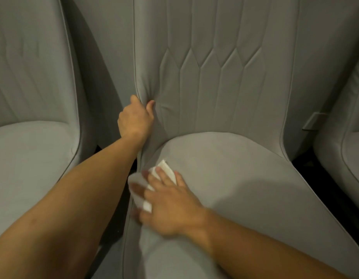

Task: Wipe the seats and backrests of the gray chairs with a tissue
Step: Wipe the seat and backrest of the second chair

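Note:
A gray upholstered chair fills the middle of the head view, with a stitched backrest (225, 77) and a rounded seat (245, 178). My left hand (135, 117) grips the left edge of the backrest, pinching the fabric. My right hand (168, 202) lies flat on the seat's left edge, pressing a folded white tissue (166, 170) against the fabric. The fingers cover most of the tissue.
A second gray chair (33, 137) stands close on the left, separated by a narrow dark gap. Part of a third gray chair (347, 158) shows at the right edge, across a dark strip of floor. A small gray tab (313, 121) sticks out there.

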### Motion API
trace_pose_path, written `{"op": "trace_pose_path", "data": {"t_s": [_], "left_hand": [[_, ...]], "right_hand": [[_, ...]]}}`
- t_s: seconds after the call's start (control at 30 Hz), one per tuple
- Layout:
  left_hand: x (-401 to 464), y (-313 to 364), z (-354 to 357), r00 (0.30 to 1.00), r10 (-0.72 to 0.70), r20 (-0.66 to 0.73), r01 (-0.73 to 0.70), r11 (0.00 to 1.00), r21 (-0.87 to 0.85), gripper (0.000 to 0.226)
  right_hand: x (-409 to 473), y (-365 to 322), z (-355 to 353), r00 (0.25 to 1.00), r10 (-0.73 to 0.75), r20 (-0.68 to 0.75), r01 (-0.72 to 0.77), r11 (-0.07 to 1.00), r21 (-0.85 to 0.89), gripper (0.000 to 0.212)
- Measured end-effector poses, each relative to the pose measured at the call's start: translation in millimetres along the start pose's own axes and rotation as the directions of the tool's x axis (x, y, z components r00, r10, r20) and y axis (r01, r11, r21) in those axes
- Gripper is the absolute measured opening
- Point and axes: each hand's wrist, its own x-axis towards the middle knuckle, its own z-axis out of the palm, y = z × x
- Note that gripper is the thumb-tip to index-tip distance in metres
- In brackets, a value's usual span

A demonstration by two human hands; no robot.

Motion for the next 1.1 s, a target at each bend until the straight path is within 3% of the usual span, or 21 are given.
{"op": "trace_pose_path", "data": {"t_s": [0.1, 0.2, 0.37, 0.43, 0.53, 0.63, 0.73, 0.83, 1.0, 1.1], "left_hand": [[-0.8, -0.5, -1.1, 1.0, 0.0, -0.002, 0.0, 1.0, 0.009, 0.038], [-0.2, -0.4, 0.3, 1.0, 0.001, -0.02, -0.001, 1.0, 0.013, 0.042], [-2.3, 0.7, -0.4, 1.0, 0.008, -0.016, -0.008, 1.0, 0.025, 0.04], [-3.5, 2.4, -2.1, 1.0, 0.004, -0.011, -0.004, 1.0, 0.031, 0.04], [-3.6, 2.7, -3.1, 1.0, -0.003, -0.001, 0.003, 0.999, 0.033, 0.041], [-3.3, 2.6, -2.5, 1.0, -0.014, 0.0, 0.014, 1.0, 0.016, 0.041], [-5.0, 2.2, -1.9, 0.999, -0.038, 0.014, 0.038, 0.999, -0.034, 0.044], [-5.9, 4.8, -4.1, 0.994, -0.089, 0.056, 0.094, 0.99, -0.104, 0.044], [-33.6, -2.4, 2.7, 0.953, -0.227, 0.203, 0.286, 0.893, -0.348, 0.045], [-50.4, -8.0, 7.2, 0.931, -0.282, 0.234, 0.352, 0.863, -0.362, 0.037]], "right_hand": [[45.2, 16.2, -5.3, 0.993, 0.114, 0.011, -0.114, 0.993, 0.004, 0.07], [49.1, 19.2, -4.6, 0.994, 0.109, 0.024, -0.109, 0.994, -0.004, 0.071], [-23.8, -2.3, -1.2, 0.969, -0.216, 0.12, 0.226, 0.971, -0.078, 0.062], [-61.3, 0.6, 15.8, 0.946, -0.32, 0.047, 0.322, 0.917, -0.236, 0.055], [-91.2, 16.1, 32.3, 0.957, -0.289, 0.011, 0.275, 0.897, -0.345, 0.055], [-91.1, 42.1, 12.7, 0.985, -0.128, -0.112, 0.098, 0.965, -0.241, 0.053], [-71.1, 72.8, -7.2, 1.0, -0.015, -0.003, 0.015, 0.989, -0.148, 0.062], [-54.4, 82.0, -10.7, 0.994, 0.114, 0.0, -0.113, 0.991, -0.075, 0.072], [-54.7, 76.9, -12.1, 0.991, 0.134, -0.025, -0.135, 0.99, -0.032, 0.077], [-54.9, 74.9, -15.0, 0.989, 0.143, -0.032, -0.143, 0.989, -0.018, 0.079]]}}
